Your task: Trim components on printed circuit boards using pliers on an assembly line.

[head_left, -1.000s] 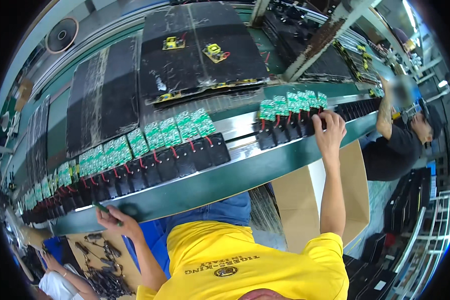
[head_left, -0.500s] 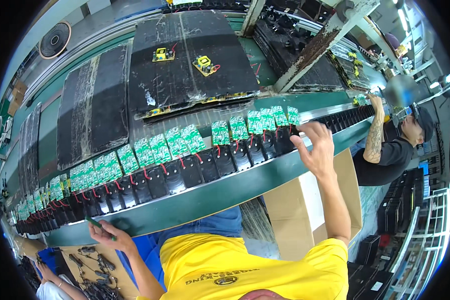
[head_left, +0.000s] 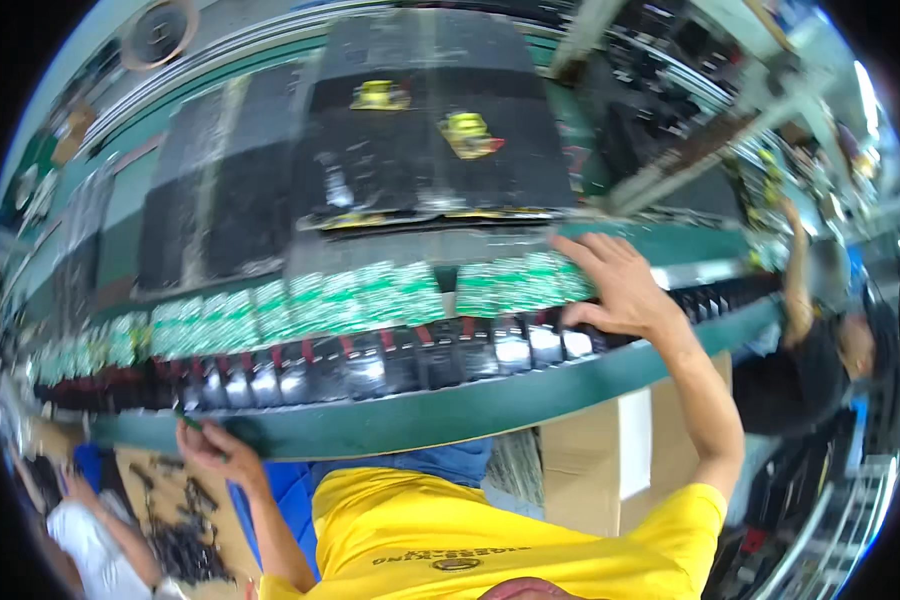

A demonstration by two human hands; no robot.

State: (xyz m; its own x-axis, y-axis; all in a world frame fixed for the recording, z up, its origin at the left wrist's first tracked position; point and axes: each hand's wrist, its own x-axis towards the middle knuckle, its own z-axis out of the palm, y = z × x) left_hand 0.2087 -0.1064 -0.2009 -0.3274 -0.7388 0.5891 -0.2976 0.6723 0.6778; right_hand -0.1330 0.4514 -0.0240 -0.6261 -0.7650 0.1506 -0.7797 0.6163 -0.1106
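Note:
A long row of green circuit boards (head_left: 360, 300) leans along the far side of a line of black plastic casings (head_left: 380, 362), with red wires between the boards and casings. My right hand (head_left: 625, 290) is at the row's right end, fingers stretched and apart, its fingertips touching or just over the last boards. One narrow gap splits the boards near the middle. At the near edge of the bench, my left hand (head_left: 215, 450) is closed around a slim green pen-like tool (head_left: 188, 420). Motion blur hides fine detail.
Behind the row lie dark flat panels (head_left: 420, 170), with two small yellow-topped circuit assemblies (head_left: 467, 135) on one. A metal post (head_left: 690, 160) slants at the right. A cardboard box (head_left: 580, 460) stands below the green bench edge (head_left: 450, 428). Other people work at far right and lower left.
My right hand has come onto the row's right end. The boards there, spaced apart before, now stand close together. My left hand still grips the green tool; the whole view has shifted.

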